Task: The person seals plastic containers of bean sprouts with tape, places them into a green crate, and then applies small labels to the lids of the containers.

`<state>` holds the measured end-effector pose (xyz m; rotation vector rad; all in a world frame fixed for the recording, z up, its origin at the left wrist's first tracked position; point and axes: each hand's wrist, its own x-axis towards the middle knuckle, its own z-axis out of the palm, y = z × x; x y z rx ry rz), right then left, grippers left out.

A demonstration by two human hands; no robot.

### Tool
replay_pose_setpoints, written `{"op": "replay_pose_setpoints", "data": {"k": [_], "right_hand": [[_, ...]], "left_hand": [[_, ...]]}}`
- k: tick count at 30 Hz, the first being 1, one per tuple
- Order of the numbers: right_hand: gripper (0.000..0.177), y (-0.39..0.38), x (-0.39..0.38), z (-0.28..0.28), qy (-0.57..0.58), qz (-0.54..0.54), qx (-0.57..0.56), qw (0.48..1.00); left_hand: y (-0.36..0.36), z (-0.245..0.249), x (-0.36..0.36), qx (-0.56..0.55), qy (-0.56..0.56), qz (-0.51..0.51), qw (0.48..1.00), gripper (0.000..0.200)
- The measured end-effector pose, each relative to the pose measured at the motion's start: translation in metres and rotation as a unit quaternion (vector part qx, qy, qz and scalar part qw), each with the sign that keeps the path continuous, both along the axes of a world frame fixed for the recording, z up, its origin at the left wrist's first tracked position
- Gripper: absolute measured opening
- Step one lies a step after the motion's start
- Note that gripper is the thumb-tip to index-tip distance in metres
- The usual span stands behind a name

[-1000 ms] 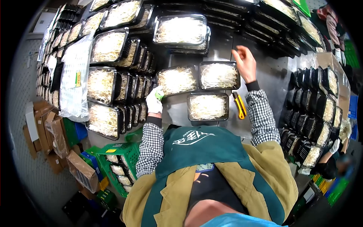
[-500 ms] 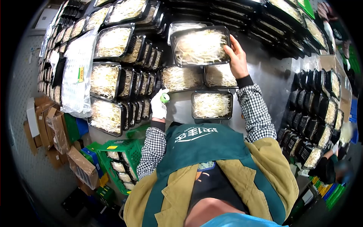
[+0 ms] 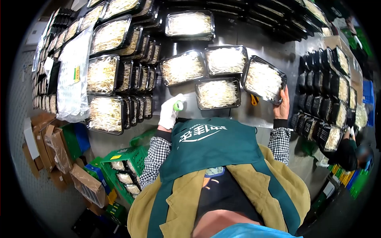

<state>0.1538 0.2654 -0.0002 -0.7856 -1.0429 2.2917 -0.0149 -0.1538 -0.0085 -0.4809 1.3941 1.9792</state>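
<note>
My right hand (image 3: 282, 105) grips the near right corner of a black tray of bean sprouts (image 3: 263, 81), which sits slanted at the right of the group. In my white-gloved left hand (image 3: 167, 113) is a small roll of green tape (image 3: 178, 106), held close to the front of my apron. Between the hands lies another sprout tray (image 3: 218, 94). Behind it are a left tray (image 3: 182, 68), turned at an angle, and a right tray (image 3: 226, 60). An orange-handled tool (image 3: 254, 100) shows partly beside the gripped tray.
Stacked sprout trays (image 3: 104, 73) line the left side, with a clear plastic bag (image 3: 74, 85) over some. More stacks (image 3: 339, 91) stand at the right, and one tray (image 3: 189, 24) lies farther back. A green crate (image 3: 137, 158) is below left; a co-worker (image 3: 345, 152) is at far right.
My right hand has come down and to the right with a sprout tray, from above the back of the group. My left hand keeps the tape roll and has barely moved.
</note>
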Motion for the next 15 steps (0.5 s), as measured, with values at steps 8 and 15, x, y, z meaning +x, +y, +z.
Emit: {"op": "replay_pose_setpoints", "data": {"k": [8, 15], "right_hand": [[0.054, 0.024, -0.013, -0.013, 0.021, 0.000, 0.028, 0.999], [0.049, -0.012, -0.136, -0.035, -0.019, 0.151, 0.063, 0.986]], "left_hand": [[0.050, -0.028, 0.010, -0.020, 0.111, -0.206, 0.972, 0.020], [0.047, -0.047, 0.010, -0.025, 0.179, -0.254, 0.950, 0.015]]}}
